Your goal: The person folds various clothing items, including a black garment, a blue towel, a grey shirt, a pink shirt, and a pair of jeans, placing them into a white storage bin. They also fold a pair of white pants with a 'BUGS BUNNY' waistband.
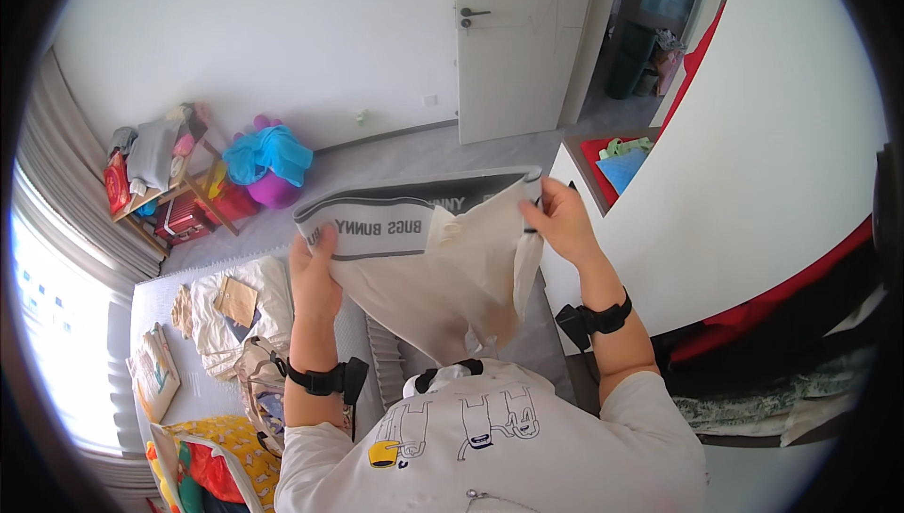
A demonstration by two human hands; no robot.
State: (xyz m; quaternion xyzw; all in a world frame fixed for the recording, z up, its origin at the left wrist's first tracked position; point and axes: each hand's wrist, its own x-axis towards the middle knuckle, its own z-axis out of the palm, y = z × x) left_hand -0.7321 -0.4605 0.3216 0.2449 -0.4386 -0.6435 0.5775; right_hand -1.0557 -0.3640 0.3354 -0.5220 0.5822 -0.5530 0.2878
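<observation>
A pair of cream pants (424, 294) hangs stretched out in front of my chest. Its wide elastic waistband (378, 228) is grey with dark edging and bears mirrored lettering. Two pale buttons sit near the front opening. My left hand (316, 266) grips one end of the waistband, thumb on the near side. At the other end, my right hand (563, 220) pinches the band between thumb and fingers. The waist opening faces away and up, showing the dark inner side of the band. The lower part of the pants drops close to my white shirt and is partly hidden.
On the left, a bed (162, 294) carries folded clothes (244, 280), a transparent-sided bag (258, 379) and a yellow fabric bin (226, 435). A wooden rack (187, 181) and a purple ball (275, 190) stand by the wall. To the right are an open drawer (597, 160) and a white wardrobe (763, 160).
</observation>
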